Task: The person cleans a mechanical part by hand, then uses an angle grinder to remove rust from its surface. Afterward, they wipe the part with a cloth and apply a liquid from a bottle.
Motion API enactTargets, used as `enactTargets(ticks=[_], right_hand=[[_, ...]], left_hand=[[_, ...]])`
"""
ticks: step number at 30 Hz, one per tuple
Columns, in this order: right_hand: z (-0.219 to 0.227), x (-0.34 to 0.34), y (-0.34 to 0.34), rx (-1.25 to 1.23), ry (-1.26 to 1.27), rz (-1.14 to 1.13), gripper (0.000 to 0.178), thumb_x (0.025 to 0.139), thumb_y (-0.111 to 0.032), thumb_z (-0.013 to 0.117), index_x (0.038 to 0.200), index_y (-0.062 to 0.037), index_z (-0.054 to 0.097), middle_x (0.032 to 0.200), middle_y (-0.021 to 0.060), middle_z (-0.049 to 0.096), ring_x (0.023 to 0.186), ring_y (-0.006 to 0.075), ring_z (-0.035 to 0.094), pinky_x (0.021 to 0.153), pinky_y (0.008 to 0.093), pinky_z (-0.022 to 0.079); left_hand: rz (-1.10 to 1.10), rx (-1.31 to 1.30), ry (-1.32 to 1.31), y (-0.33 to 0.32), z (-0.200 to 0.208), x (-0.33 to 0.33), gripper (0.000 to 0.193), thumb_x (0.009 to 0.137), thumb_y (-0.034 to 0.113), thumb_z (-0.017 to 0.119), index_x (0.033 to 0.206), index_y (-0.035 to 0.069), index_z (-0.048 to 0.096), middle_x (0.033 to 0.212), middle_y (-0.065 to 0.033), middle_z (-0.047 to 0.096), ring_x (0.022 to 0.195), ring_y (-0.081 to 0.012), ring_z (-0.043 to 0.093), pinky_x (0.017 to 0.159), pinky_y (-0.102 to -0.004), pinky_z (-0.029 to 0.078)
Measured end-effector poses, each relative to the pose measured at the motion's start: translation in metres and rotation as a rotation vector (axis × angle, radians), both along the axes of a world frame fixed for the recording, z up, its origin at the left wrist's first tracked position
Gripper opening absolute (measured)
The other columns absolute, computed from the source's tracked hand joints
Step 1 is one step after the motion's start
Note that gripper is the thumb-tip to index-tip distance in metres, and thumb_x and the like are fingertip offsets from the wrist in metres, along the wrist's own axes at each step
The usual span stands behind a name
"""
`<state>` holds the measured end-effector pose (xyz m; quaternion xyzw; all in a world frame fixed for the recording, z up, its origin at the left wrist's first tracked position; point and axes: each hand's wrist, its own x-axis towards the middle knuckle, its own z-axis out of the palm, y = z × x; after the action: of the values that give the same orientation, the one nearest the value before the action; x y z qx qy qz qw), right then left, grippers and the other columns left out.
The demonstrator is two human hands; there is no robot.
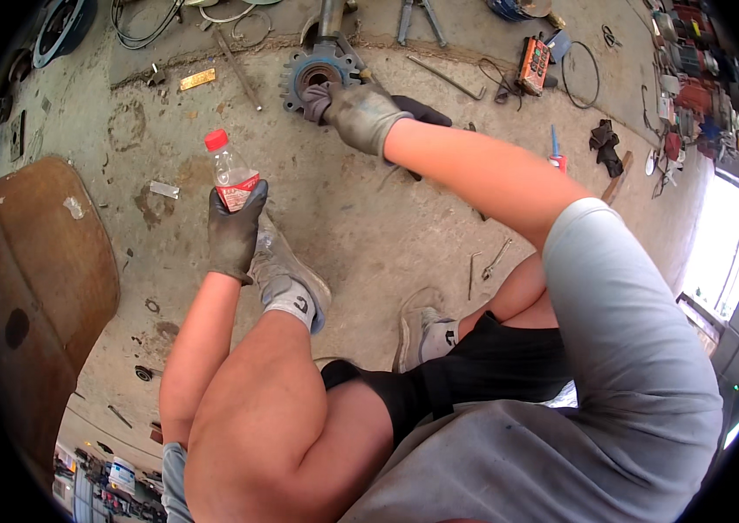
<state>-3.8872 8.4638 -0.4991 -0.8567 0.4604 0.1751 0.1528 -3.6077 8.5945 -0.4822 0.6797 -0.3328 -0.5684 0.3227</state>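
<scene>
My left hand (pixel 234 231), in a dark work glove, is closed round a clear plastic bottle (pixel 228 164) with a red cap and red label. The bottle is upright with a slight tilt, and its cap is on. Farther off, my gloved right hand (pixel 360 115) is closed on a dark rag (pixel 318 101), pressed at the round opening of a greasy metal housing (pixel 293 73). That housing has a toothed, bolt-holed rim and a rusty-brown bore. The rag's other end sticks out past my wrist. My right fingertips are partly hidden by the rag.
A long metal rod (pixel 238 70) and an L-shaped bar (pixel 448 77) lie on the concrete floor. An orange remote control (pixel 533 65) sits at the far right, near a black glove (pixel 606 146). A brown curved panel (pixel 47 253) stands at my left.
</scene>
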Motion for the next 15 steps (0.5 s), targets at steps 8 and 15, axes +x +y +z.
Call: enactTargets(ticks=[8, 15], right_hand=[[-0.02, -0.019, -0.016, -0.036, 0.047, 0.003, 0.043, 0.098, -0.008, 0.063, 0.142, -0.0067, 0.065, 0.126, 0.021, 0.069, 0.105, 0.0354, 0.077, 0.085, 0.0445, 0.065], [0.0, -0.027, 0.0, -0.035, 0.064, -0.099, 0.055, 0.104, -0.011, 0.051, 0.159, -0.019, 0.05, 0.13, 0.0257, 0.069, 0.118, 0.0385, 0.073, 0.095, 0.0508, 0.061]], left_hand=[[0.034, -0.08, -0.095, 0.002, -0.007, -0.01, 0.054, 0.094, 0.023, 0.087, 0.135, 0.001, 0.059, 0.12, -0.0072, 0.071, 0.103, -0.0167, 0.068, 0.095, -0.0347, 0.055], [0.11, -0.321, -0.176, -0.024, -0.015, 0.003, 0.072, 0.091, 0.02, 0.091, 0.149, 0.002, 0.053, 0.138, -0.0101, 0.066, 0.124, -0.0203, 0.064, 0.109, -0.0359, 0.05]])
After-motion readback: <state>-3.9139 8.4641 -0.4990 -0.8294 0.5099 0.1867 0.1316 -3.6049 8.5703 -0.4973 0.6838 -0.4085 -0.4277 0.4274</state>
